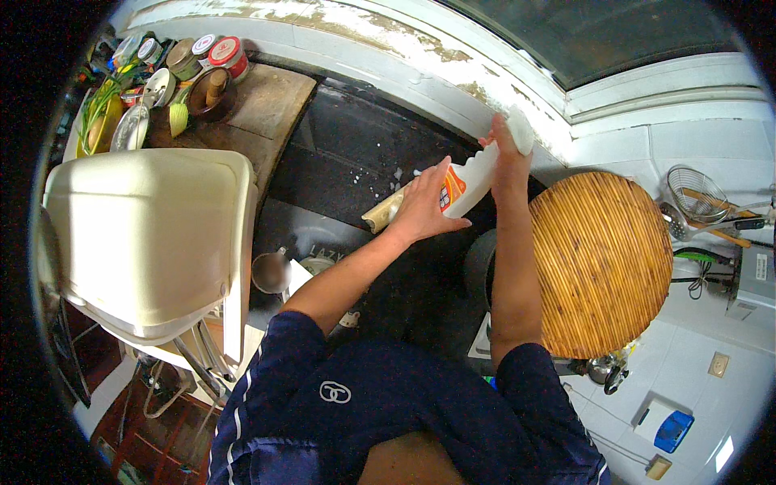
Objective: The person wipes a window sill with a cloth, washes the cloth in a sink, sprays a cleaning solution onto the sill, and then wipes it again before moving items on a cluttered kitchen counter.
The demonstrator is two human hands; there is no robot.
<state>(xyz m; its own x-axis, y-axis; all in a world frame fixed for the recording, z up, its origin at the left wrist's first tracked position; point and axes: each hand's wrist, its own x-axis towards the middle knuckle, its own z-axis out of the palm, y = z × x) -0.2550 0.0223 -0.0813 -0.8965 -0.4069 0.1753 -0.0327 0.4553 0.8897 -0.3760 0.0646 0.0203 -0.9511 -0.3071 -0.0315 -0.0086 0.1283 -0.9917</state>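
Note:
A white plastic spray bottle (482,176) with an orange label is tilted between my two hands. My left hand (424,206) is on the label side near its lower part, thumb and fingers spread. At the bottle's upper end, my right hand (509,148) is closed round the neck beside the white head. Under and beyond my left hand lies a short pale bamboo-like piece (381,213), partly hidden by the fingers, with white foam against it. White specks of foam (356,179) dot the black countertop (339,145).
To the right stands a round woven bamboo lid (600,264); strainers (697,194) hang beyond it. A cream plastic chair (151,230) is at the left. Behind it, a wooden board (267,103) bears jars, a mortar and scallions. A metal cup (271,273) stands nearer me. A window frame borders the back.

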